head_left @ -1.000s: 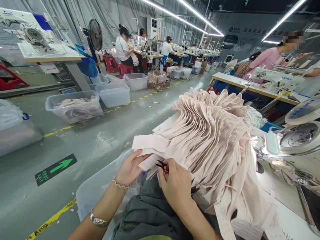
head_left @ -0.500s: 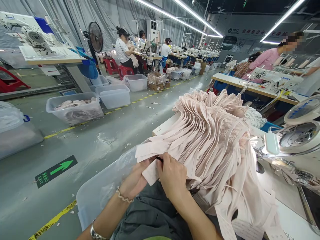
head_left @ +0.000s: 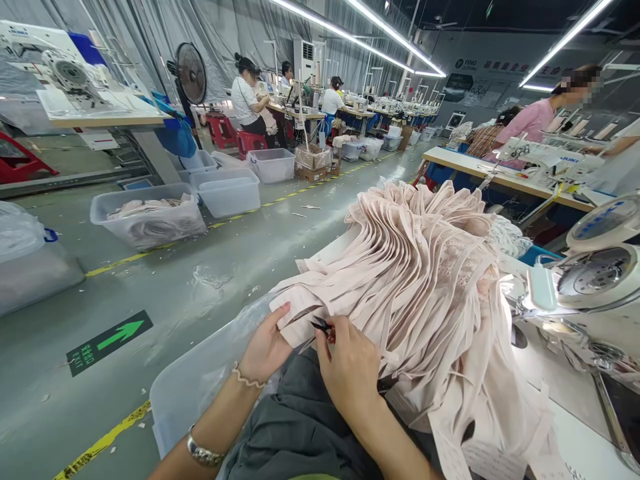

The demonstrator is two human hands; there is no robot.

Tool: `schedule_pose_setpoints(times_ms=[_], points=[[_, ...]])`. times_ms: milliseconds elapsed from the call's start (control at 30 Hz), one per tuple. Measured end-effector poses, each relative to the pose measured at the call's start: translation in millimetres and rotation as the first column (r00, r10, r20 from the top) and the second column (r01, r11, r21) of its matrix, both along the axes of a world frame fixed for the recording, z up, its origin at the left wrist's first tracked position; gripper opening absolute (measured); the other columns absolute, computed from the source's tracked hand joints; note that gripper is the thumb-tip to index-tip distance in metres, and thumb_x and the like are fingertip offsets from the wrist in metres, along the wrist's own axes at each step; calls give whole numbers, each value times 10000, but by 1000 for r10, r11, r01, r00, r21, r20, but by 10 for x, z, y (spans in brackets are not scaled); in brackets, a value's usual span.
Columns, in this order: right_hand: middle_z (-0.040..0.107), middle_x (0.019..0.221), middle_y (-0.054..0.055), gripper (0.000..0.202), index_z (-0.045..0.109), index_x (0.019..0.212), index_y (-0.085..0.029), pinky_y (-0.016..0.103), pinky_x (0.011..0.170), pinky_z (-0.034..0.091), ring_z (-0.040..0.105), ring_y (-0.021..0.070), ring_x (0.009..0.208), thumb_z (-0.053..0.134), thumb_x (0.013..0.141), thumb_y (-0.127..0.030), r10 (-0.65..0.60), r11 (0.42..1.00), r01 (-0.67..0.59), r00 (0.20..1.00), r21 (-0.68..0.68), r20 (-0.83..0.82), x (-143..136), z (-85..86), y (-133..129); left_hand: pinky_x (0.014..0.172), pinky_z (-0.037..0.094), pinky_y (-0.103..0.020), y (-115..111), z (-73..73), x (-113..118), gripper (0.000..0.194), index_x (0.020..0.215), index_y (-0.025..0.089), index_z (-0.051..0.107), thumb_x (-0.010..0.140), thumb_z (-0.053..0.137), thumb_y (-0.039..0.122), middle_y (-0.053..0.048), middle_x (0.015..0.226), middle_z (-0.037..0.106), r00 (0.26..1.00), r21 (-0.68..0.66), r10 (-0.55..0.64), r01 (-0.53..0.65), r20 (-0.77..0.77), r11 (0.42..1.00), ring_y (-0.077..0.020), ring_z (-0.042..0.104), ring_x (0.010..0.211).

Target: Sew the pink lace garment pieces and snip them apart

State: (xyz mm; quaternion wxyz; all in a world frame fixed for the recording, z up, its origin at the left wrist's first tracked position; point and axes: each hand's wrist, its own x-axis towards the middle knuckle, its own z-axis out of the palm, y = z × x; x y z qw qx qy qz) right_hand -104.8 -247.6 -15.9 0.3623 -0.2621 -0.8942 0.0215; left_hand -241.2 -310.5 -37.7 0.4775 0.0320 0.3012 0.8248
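Between the two hands, just left of the snip points, the end of a pale pink fabric band (head_left: 296,323) was held out. It was pinched by the left hand (head_left: 266,348), with the thumb laid on top and the fingers mostly hidden beneath. By the right hand (head_left: 350,365), closed around them, thread snips (head_left: 325,327) with red on the handle were gripped, and their dark blades were pointed toward the band, near its edge. Whether any thread was caught between the blades could not be told.

The step in hand was judged to be the trimming of the band's end: the cloth was steadied by the left grip, and the cutting tool was offered by the right. For a next snip, the band would need to be kept taut and the tips guided to the waste alone, since neighbouring layers could be nicked.

Rightward of the grip and beyond it, a thick heap of lace-trimmed garments (head_left: 407,250), apparently bras, was piled with its bands layered toward the hands. Beneath the hands, dark trousers (head_left: 285,427) were seen; left of these, a translucent plastic tub (head_left: 173,393) was placed. Farther right, past the heap, an industrial sewing machine (head_left: 597,277) was stationed.
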Motion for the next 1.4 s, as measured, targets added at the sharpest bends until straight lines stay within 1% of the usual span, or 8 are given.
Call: schedule_pose_setpoints(times_ms=[300, 467, 567, 667, 767, 933, 1167, 1400], points=[[658, 642, -29, 81, 540, 842, -218, 288, 490, 240, 610, 172, 506, 619, 856, -223, -100, 992, 88, 984, 89, 146, -146, 8, 92, 970, 504, -350, -116, -37, 181, 547, 1290, 187, 595, 777, 749, 294, -111, 1220, 680, 991, -11, -55, 54, -121, 998, -283, 625, 1135], [651, 631, -5, 67, 549, 844, -206, 288, 492, 249, 619, 178, 530, 566, 889, -253, -107, 991, 95, 986, 92, 131, -139, -31, 146, 710, 558, -305, -121, -86, 179, 592, 1174, 173, 669, 612, 854, 136, -93, 998, 747, 891, -189, -319, 270, -323, 944, -219, 698, 779], [652, 668, 0, 123, 552, 886, -202, 279, 519, 295, 623, 174, 562, 485, 941, -288, -47, 997, 44, 998, 60, 40, -84, -52, 111, 717, 554, -263, -62, -90, 67, 350, 973, 121, 728, 634, 811, 97, -82, 895, 757, 945, -208, -160, 102, -286, 973, -194, 695, 757], [658, 714, 1, 192, 553, 938, -197, 263, 543, 325, 620, 160, 586, 414, 980, -323, 27, 999, -26, 999, 20, -44, -20, -63, 54, 763, 568, -287, -18, -40, -49, 243, 988, 118, 718, 751, 715, 174, -101, 971, 751, 994, -143, -18, 3, -107, 990, -219, 705, 842], [658, 710, 2, 222, 555, 938, -195, 256, 537, 316, 604, 152, 570, 385, 994, -326, 29, 1000, -28, 998, 12, -54, 19, -51, 24, 773, 582, -334, -19, 40, -59, 328, 1142, 98, 664, 843, 618, 227, -136, 1015, 741, 999, -107, -50, 48, -12, 993, -259, 712, 886], [673, 720, 1, 148, 556, 916, -201, 262, 522, 301, 614, 154, 579, 450, 961, -295, -1, 1000, 1, 1000, -5, -27, -14, 12, 18, 847, 571, -366, -50, 112, 70, 472, 1328, 122, 542, 867, 593, 209, -130, 1052, 736, 998, -90, -61, 60, -16, 994, -283, 701, 972], [680, 679, -24, 49, 563, 853, -220, 282, 487, 246, 617, 160, 543, 595, 882, -244, -64, 998, 62, 987, 13, 149, -160, 33, 63, 932, 539, -354, -111, 86, 174, 446, 1294, 137, 575, 856, 638, 196, -111, 1096, 728, 999, -67, -35, 33, -23, 997, -268, 680, 1029], [689, 698, -25, 57, 559, 855, -222, 281, 490, 250, 640, 158, 577, 600, 880, -251, -56, 998, 60, 986, -20, 156, -173, 11, 105, 1028, 475, -380, -160, 37, 160, 483, 1316, 179, 571, 845, 671, 231, -98, 1190, 696, 997, -21, -70, 69, -45, 997, -272, 624, 1144]])
